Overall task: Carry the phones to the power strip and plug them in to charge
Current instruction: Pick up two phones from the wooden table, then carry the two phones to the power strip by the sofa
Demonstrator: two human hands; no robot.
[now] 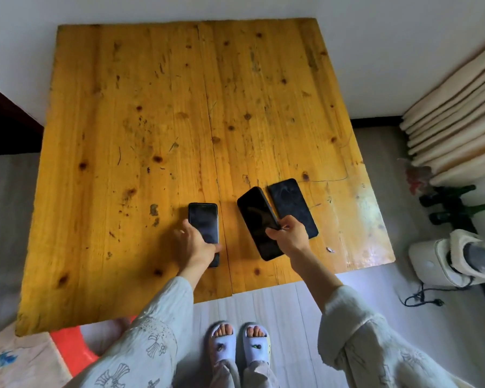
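Three black phones lie near the front edge of a yellow wooden table (151,107). My left hand (192,242) rests on the lower half of the left phone (203,219), fingers curled around its left side. My right hand (287,233) pinches the right edge of the middle phone (256,217), which is tilted and lifted on that side. The right phone (290,203) lies flat on the table just beyond my right hand. No power strip is visible.
A white appliance (443,264) with a black cord (420,296) sits on the floor at the right, beside dark green bottles (454,204) and folded cream bedding (459,119). An orange stool (73,348) stands at the lower left. My slippered feet (240,345) stand before the table.
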